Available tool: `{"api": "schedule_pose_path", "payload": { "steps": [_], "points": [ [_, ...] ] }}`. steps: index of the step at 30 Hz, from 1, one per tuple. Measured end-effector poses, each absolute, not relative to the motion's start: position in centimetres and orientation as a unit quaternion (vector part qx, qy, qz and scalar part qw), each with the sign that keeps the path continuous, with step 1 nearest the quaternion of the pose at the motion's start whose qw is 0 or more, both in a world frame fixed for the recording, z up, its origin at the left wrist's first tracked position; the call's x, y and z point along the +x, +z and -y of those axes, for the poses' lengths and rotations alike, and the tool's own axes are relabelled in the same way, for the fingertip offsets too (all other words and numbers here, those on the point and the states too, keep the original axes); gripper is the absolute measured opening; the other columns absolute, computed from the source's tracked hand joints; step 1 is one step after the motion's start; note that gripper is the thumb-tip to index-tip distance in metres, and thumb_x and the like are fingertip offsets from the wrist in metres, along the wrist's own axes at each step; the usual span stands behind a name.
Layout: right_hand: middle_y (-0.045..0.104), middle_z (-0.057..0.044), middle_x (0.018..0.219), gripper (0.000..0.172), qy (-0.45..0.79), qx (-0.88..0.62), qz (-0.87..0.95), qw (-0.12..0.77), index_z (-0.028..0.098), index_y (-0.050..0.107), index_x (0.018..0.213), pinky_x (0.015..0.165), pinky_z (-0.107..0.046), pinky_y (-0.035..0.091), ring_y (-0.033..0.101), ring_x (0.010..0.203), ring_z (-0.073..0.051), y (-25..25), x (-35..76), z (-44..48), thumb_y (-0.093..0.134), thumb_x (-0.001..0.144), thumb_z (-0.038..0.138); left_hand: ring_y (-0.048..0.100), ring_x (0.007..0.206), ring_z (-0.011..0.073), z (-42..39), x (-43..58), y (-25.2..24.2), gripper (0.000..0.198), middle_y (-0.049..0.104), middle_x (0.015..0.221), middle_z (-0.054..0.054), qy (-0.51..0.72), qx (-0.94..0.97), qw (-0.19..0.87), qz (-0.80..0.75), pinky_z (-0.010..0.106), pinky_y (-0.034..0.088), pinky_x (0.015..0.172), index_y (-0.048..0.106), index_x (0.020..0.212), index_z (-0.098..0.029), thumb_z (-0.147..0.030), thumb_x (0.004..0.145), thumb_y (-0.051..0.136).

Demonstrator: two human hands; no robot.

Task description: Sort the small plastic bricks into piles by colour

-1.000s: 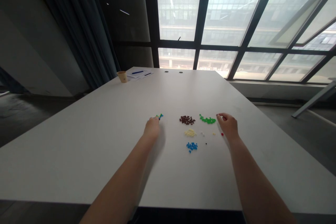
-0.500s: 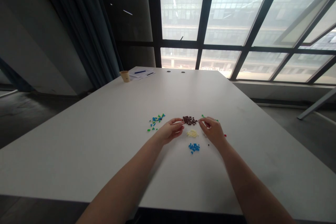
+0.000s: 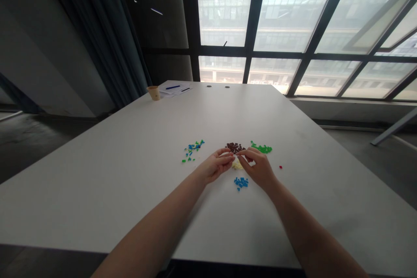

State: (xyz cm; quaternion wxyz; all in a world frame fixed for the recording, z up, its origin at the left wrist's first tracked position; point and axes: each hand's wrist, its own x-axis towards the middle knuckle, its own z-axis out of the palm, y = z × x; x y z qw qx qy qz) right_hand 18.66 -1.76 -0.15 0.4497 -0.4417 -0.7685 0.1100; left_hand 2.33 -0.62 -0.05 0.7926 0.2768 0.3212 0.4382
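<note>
My left hand [image 3: 217, 164] and my right hand [image 3: 258, 164] meet fingertip to fingertip over the piles of small bricks. The fingers of both are closed in a pinch; anything between them is too small to make out. Just beyond the fingertips lies a pile of dark brown bricks [image 3: 233, 146]. Pale yellow bricks [image 3: 237, 165] show beneath the hands, partly covered. Closer to me is a pile of blue bricks [image 3: 241, 183]. Green bricks [image 3: 262, 148] lie behind my right hand, and one red brick [image 3: 280, 167] sits to its right.
Mixed blue and green bricks [image 3: 192, 148] are scattered left of my hands. At the far left of the white table [image 3: 130, 165] stand a paper cup [image 3: 153, 93] and sheets of paper [image 3: 177, 92] with pens. Two dark round discs lie near the far edge, before the windows.
My right hand has moved left from beside the brown pile to my left fingertips, uncovering the green bricks. My left hand has shifted slightly right.
</note>
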Motion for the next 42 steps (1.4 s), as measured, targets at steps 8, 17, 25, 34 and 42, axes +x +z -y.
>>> {"api": "schedule_pose_path", "payload": {
  "steps": [8,17,25,34,42],
  "points": [
    [0.053,-0.001,0.063,0.017,0.106,-0.445,0.763,0.457,0.018,0.065,0.079,0.059,-0.025,0.039,0.047,0.061,-0.012,0.1,18.7,1.7,0.049,0.080,0.024,0.058,0.074,0.0074,0.4,2.5,-0.9,0.045,0.061,0.080,-0.001,0.480,0.444,0.692,-0.307,0.022,0.046,0.073,0.053,0.093,-0.018,-0.015,0.055,0.076],
    [0.052,0.000,0.063,0.013,0.105,-0.420,0.770,0.469,0.018,0.065,0.080,0.059,-0.025,0.039,0.048,0.061,-0.012,0.5,18.9,2.0,0.052,0.078,0.021,0.057,0.072,0.0090,0.5,2.5,-1.0,0.041,0.058,0.080,0.000,0.496,0.532,0.625,-0.284,0.024,0.047,0.071,0.053,0.097,-0.019,-0.018,0.060,0.072],
    [0.053,-0.001,0.067,0.013,0.121,-0.363,0.824,0.418,0.022,0.066,0.086,0.066,-0.028,0.040,0.049,0.068,-0.013,-0.1,19.2,1.7,0.058,0.076,0.020,0.058,0.074,0.0098,0.5,2.4,-1.0,0.044,0.059,0.081,0.001,0.492,0.535,0.623,-0.288,0.024,0.046,0.072,0.054,0.100,-0.019,-0.016,0.060,0.072],
    [0.054,0.000,0.068,0.009,0.113,-0.533,0.774,0.323,0.022,0.065,0.076,0.062,-0.026,0.038,0.049,0.063,-0.013,-0.6,21.4,0.6,0.056,0.073,0.021,0.057,0.086,0.0158,-0.5,0.7,-1.2,0.030,0.059,0.097,0.007,0.372,0.708,0.338,-0.496,0.032,0.044,0.082,0.051,0.106,-0.019,-0.016,0.076,0.051],
    [0.063,-0.003,0.084,0.012,0.171,-0.651,0.719,0.173,0.024,0.070,0.074,0.069,-0.027,0.039,0.055,0.078,-0.017,-2.5,22.7,-0.4,0.061,0.067,0.022,0.052,0.102,0.0266,-1.0,-3.1,0.0,0.031,0.053,0.112,0.017,-0.024,0.685,0.121,-0.718,0.034,0.042,0.081,0.057,0.101,-0.013,-0.019,0.070,0.057]
  ]
}}
